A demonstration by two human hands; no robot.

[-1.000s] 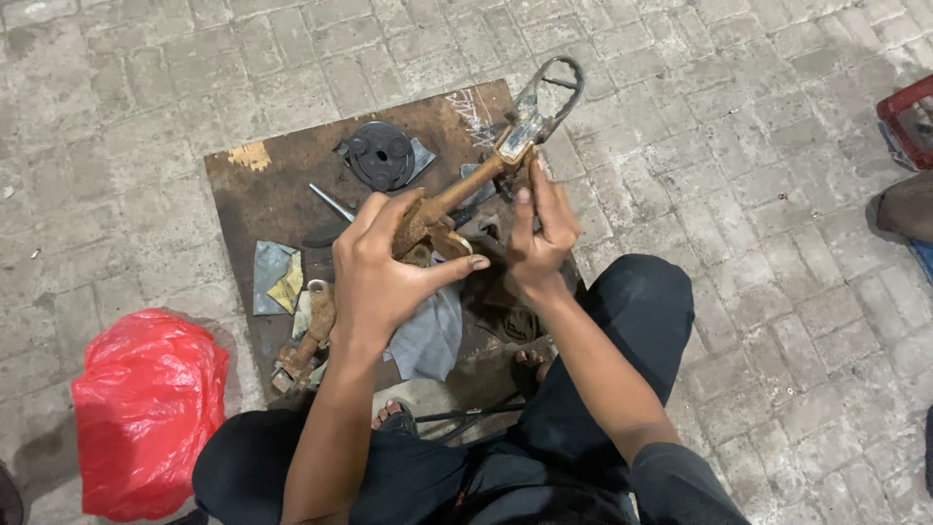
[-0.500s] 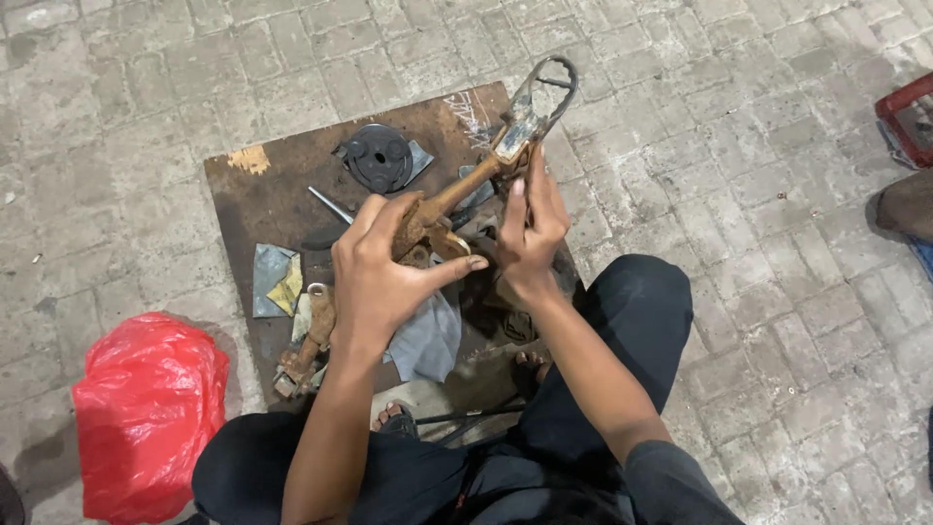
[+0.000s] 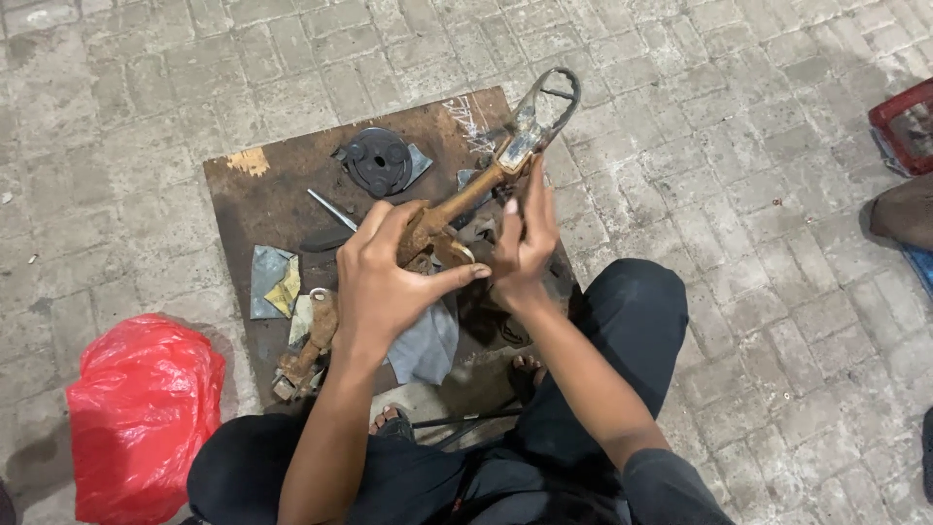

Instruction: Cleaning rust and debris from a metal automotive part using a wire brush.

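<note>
With the left hand (image 3: 384, 282) clamped round the rusty lever's (image 3: 457, 209) shaft and the right hand (image 3: 520, 248) pinching just beside it near the looped head, both above the brown board (image 3: 262, 204), a steadier grip probably means keeping the left wrist braced.

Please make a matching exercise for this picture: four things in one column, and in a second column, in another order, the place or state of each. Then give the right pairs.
Things:
1. rusty metal lever
2. red plastic bag
3. black round disc
4. grey cloth

Places or states:
A. lies on the paving, left of the board
B. lies near the far edge of the brown board
C. held up by the left hand and right hand
D. lies on the board under the left hand

Pairs: 1-C, 2-A, 3-B, 4-D
</note>
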